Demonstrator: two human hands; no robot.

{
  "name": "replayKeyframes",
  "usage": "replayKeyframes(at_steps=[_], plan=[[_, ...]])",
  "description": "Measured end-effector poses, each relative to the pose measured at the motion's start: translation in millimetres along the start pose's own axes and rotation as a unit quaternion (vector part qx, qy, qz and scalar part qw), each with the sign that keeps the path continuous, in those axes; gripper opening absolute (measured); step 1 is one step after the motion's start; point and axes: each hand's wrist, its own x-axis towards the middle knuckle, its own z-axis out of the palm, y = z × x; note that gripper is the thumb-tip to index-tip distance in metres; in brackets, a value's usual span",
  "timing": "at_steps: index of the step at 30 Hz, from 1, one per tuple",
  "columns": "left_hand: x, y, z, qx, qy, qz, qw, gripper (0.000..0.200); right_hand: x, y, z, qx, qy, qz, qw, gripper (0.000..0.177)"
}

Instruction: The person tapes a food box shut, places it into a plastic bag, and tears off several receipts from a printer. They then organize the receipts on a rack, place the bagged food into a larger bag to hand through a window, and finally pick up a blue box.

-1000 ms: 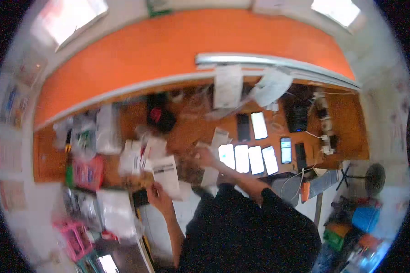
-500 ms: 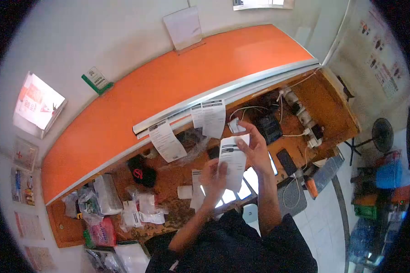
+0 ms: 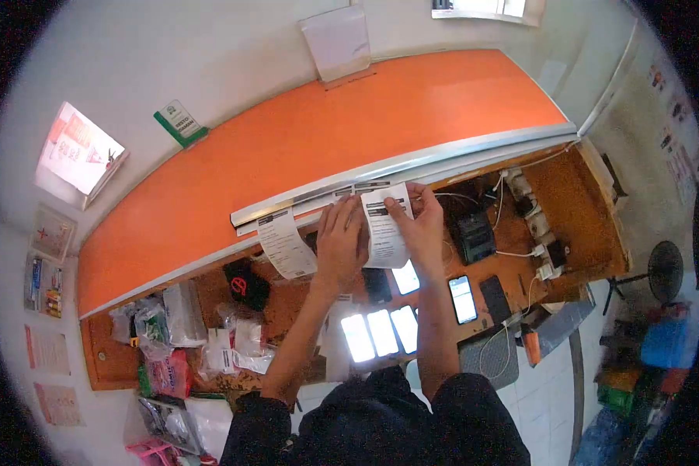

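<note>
My right hand point(image 3: 423, 233) grips a printed paper receipt point(image 3: 386, 237) near its top, thumb in front, just below the metal rail point(image 3: 396, 167) of the orange shelf. My left hand point(image 3: 340, 241) is beside it, fingers stretched upward over the slips hanging from the rail; its fingertips seem to touch them. Those hanging slips point(image 3: 361, 188) are mostly hidden behind both hands. To the left another receipt point(image 3: 286, 245) hangs from the rail. Below my hands lie several lit phones point(image 3: 381, 332) on the wooden desk.
A black boxy device point(image 3: 472, 234) sits right of my hands, near a cabled power strip point(image 3: 532, 213). A dark phone point(image 3: 494, 300) lies in front of it. At left are a black cap point(image 3: 246, 286) and plastic bags point(image 3: 182, 314). The orange shelf point(image 3: 326, 140) overhangs the desk.
Both hands have moved up to the rail with the receipt. My left hand has left the receipt's lower part and reached up to the hanging slips. More of the lit phones now show.
</note>
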Motion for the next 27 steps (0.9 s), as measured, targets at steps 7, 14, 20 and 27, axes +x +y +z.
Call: replayKeyframes(at_steps=[7,14,20,27], plan=[[-5,4,3,0.057,0.004,-0.022,0.998,0.051,9,-31,19,-0.185,0.04,0.041,0.981,0.045],[-9,-3,8,0.049,0.026,-0.025,0.998,0.048,16,-33,33,-0.251,0.095,-0.021,0.963,0.042],[1,6,1,0.006,0.034,-0.054,0.998,0.052,18,-23,33,-0.358,0.173,-0.11,0.911,0.036],[1,13,13,0.11,-0.005,-0.052,0.993,0.051,17,-5,26,-0.375,0.149,-0.225,0.887,0.011]])
